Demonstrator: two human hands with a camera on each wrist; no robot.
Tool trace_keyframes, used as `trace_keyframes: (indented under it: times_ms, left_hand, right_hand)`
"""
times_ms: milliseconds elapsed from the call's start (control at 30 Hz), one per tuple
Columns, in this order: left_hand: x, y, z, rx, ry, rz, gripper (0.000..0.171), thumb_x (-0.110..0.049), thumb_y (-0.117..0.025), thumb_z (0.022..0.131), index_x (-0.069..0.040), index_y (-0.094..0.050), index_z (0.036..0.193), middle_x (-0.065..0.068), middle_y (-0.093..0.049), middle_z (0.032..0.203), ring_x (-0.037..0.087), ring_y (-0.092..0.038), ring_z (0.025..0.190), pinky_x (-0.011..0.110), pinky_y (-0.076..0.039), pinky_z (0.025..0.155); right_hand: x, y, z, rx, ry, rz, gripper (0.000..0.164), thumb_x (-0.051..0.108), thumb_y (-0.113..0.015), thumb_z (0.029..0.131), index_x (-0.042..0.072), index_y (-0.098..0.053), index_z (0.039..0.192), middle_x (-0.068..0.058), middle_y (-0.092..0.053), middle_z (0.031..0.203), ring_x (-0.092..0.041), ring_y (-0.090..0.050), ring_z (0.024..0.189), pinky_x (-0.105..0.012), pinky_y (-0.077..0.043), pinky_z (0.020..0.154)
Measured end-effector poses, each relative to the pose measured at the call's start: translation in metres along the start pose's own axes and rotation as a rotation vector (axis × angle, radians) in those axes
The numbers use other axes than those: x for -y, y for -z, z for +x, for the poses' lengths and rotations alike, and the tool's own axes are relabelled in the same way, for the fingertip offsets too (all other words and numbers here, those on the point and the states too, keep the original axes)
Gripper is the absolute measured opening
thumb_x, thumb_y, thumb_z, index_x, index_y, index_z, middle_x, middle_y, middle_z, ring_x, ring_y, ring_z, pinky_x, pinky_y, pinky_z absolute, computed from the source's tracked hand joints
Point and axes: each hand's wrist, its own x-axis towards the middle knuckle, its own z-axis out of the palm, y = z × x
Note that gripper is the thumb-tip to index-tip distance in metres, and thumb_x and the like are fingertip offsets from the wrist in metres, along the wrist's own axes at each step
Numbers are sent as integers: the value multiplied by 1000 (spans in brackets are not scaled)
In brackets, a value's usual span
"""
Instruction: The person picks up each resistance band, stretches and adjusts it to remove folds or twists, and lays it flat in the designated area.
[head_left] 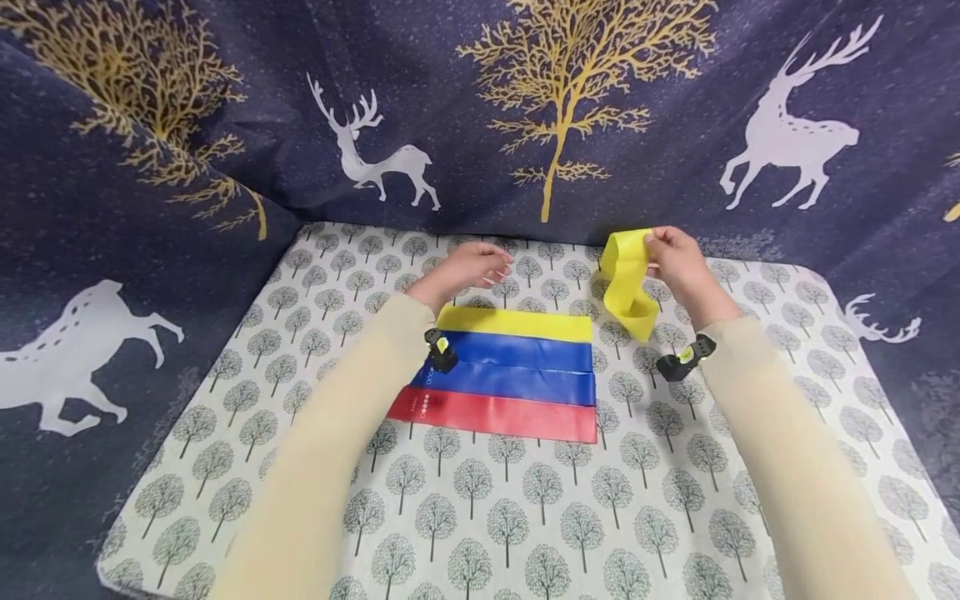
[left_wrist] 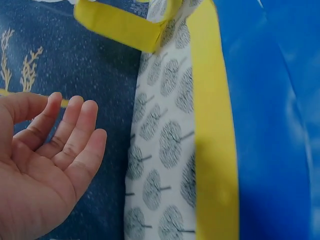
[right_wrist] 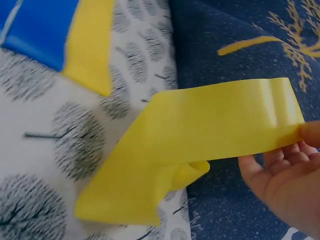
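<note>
My right hand (head_left: 678,265) pinches one end of a yellow resistance band (head_left: 628,279) between thumb and fingers. From there the band hangs in a loose, twisted loop down to the table in the head view. With slightly bent fingers and nothing in it, my left hand (left_wrist: 60,155) hovers over the far edge of a second yellow band (head_left: 517,323), which lies flat. Two blue bands (head_left: 517,350) lie beside that one on the near side, and a red band (head_left: 510,414) lies nearest to me. White printed marks show at the left ends of the blue and red bands.
A white cloth with a tree print (head_left: 468,567) covers the table. Behind it and to the left hangs a dark blue curtain (head_left: 465,50) with white deer and golden trees. Each of my wrists carries a small black camera, the left one (head_left: 441,352) above the bands.
</note>
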Motion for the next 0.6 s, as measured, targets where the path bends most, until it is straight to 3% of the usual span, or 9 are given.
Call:
trace_keyframes:
  times_ms: [133,267,400,600]
  left_hand:
    - [-15,-10,7,3,-7,-4,37,-16,-47,108,-3,-58,140,24,-60,142,38,-59,131,49,-46,117]
    - [-27,-18,11,14,-22,5,36,-17,-47,109,-6,-60,140,21,-62,141,35,-60,131,47,-47,117]
    - [-39,-31,14,32,-43,-9,35,-16,-47,109,-6,-61,140,19,-63,142,33,-61,132,46,-45,119]
    - [-44,-52,27,27,-42,-81,38,-16,-49,109,-8,-57,145,16,-63,144,29,-61,134,43,-45,119]
  right_hand:
    - [16,3,6,31,-21,266,14,22,-36,111,17,-48,106,8,-52,95,-5,-51,89,-15,-51,73]
    - [29,-3,12,69,-9,417,17,20,-32,111,15,-47,107,4,-49,100,-6,-49,92,-16,-50,74]
    - [37,-17,16,99,-1,463,19,15,-32,111,10,-47,101,4,-49,91,-6,-47,87,-16,-49,72]
    - [47,-50,20,132,-20,363,19,12,-36,110,9,-52,100,5,-55,91,-5,-55,85,-14,-53,73]
